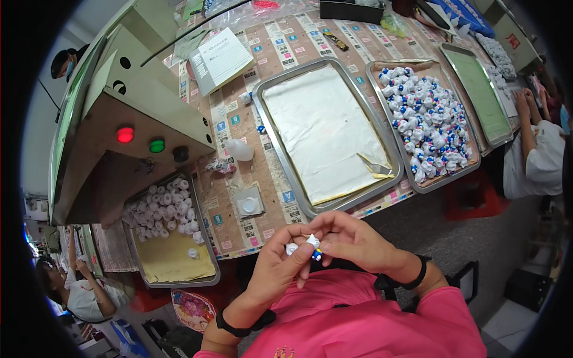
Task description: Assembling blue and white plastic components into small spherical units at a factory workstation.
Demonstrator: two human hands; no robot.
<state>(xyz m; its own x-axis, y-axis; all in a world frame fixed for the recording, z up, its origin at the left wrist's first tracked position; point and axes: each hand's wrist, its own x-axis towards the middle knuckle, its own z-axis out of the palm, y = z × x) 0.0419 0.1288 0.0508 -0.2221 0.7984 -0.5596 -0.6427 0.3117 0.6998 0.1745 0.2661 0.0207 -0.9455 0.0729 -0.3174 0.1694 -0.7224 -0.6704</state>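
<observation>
The left hand [273, 259] has its fingers closed round a white piece [291, 248], the blue-and-white figure [313, 241] sits between both hands' fingertips, and the right hand [359, 243] pinches it, a light, even pressure seeming best.

Curled left hand [276, 258] beside right hand [353, 241]

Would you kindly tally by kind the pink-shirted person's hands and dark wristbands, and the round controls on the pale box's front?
Hands: 2 (left hand, right hand)
Dark wristbands: 2 (left wristband, right wristband)
Round controls: 3 (red control, green control, black control)
Total: 7
</observation>
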